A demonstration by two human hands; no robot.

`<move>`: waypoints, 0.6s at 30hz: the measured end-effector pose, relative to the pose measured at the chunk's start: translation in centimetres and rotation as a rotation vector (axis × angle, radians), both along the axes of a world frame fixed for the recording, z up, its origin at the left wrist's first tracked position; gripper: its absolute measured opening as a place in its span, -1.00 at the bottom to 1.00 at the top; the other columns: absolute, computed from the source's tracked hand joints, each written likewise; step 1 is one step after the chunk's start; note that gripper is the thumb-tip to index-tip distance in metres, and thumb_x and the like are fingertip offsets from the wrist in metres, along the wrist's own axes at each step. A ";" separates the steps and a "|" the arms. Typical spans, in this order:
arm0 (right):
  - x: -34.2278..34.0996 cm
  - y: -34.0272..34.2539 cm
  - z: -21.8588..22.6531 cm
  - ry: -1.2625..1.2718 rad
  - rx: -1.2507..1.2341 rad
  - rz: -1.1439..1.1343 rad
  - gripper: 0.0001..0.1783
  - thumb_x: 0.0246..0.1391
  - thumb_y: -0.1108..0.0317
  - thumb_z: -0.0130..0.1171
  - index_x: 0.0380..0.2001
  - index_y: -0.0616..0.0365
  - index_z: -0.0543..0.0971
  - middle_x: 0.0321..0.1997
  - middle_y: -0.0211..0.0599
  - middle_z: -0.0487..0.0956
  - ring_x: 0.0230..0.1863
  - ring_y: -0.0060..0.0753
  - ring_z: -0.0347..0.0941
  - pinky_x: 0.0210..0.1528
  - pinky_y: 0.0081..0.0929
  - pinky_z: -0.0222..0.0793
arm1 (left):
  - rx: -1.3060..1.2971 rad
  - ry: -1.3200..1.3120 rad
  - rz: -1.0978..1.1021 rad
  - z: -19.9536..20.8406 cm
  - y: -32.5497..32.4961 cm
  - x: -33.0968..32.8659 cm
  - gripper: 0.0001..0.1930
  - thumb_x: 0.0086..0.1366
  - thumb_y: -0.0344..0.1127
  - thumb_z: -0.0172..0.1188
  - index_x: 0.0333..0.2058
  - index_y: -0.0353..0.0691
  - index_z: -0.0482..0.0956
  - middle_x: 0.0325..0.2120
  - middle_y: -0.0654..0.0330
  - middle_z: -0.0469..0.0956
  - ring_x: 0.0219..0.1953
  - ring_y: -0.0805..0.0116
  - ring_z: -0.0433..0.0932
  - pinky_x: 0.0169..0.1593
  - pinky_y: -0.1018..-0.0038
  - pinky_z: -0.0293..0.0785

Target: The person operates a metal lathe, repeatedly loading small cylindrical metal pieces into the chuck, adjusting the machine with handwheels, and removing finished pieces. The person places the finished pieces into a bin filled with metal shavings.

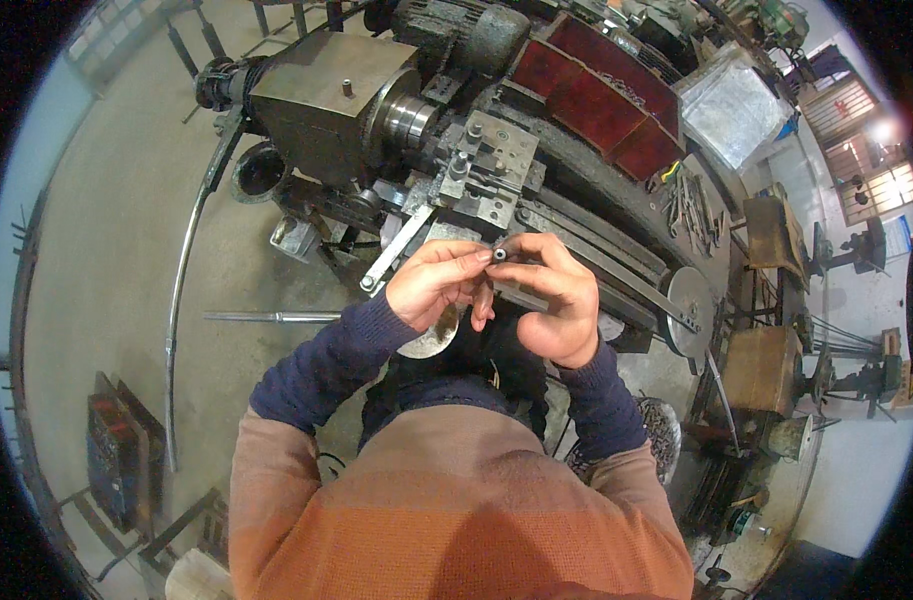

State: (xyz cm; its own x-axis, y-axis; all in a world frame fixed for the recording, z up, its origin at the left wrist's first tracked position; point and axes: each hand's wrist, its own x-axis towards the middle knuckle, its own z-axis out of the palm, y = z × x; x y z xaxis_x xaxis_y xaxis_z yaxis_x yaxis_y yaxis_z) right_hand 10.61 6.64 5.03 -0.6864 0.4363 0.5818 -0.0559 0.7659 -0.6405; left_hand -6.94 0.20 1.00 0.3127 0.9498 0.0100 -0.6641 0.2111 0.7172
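Between my two hands is a small round metal part (499,256) with a dark hole in its end. My left hand (438,283) pinches it from the left with thumb and fingertips. From the right, the curled fingers of my right hand (554,297) close round it. Both hands are in front of my body, just on the near side of a lathe. Beyond them is the lathe's tool post (488,160) with its clamped blocks, and a flat metal handle (398,250) slants down to the left of my left hand. My fingers hide most of the part.
The lathe headstock (321,100) stands at the far left, its spindle (409,121) facing the tool post. Behind the bed is a dark red tray (601,105). Several wrenches (691,210) lie at the right. A handwheel (690,310) and a long metal rod (183,300) flank me.
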 end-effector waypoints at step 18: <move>1.6 0.3 -0.8 0.118 -0.399 0.039 -0.51 -0.33 0.23 0.12 -0.25 0.30 0.57 -0.11 -0.06 0.44 -0.10 -0.22 0.42 -0.06 -0.42 0.32 | 0.171 0.427 0.227 2.0 0.3 -0.2 -0.76 0.27 -0.28 0.05 -0.30 -0.40 0.47 -0.64 0.16 0.49 -0.60 0.45 0.48 -0.49 0.56 0.42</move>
